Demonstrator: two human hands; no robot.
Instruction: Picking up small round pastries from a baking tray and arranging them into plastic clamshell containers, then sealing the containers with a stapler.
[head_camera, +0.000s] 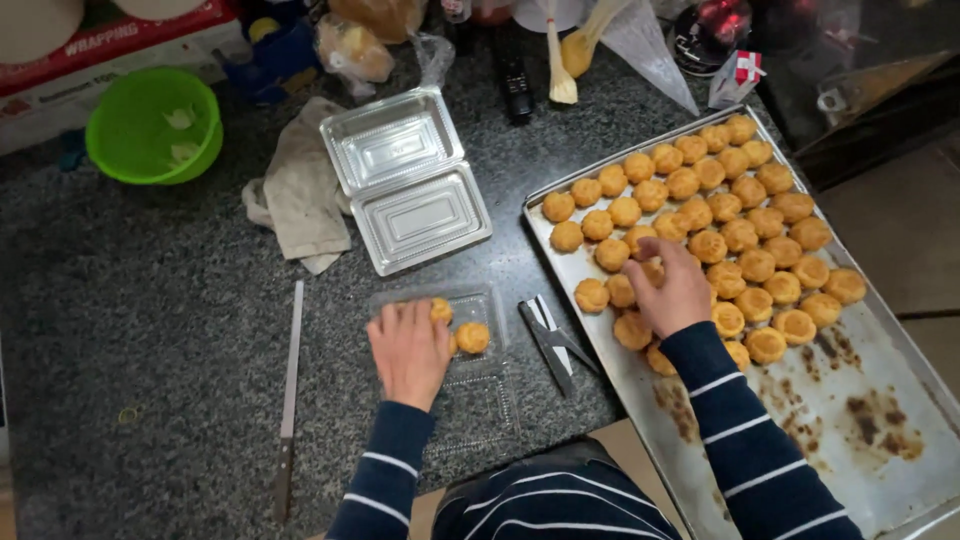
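Observation:
My left hand (410, 350) lies palm down over a small clear plastic box (480, 400) on the granite counter, fingers on a round golden pastry (441, 309); another pastry (473, 337) sits in the box beside it. My right hand (668, 290) reaches onto the metal baking tray (850, 400), fingers curled over pastries at the near end of the rows. Several golden pastries (740, 235) fill the tray's far half. Whether the right hand grips one is hidden by its fingers.
An open empty clear clamshell box (405, 180) lies behind, next to a crumpled cloth (300, 190). A green bowl (153, 125) stands far left. A long knife (290, 390) lies left of my left hand. Folded tongs (550, 335) lie beside the tray. A piping bag (640, 40) rests at the back.

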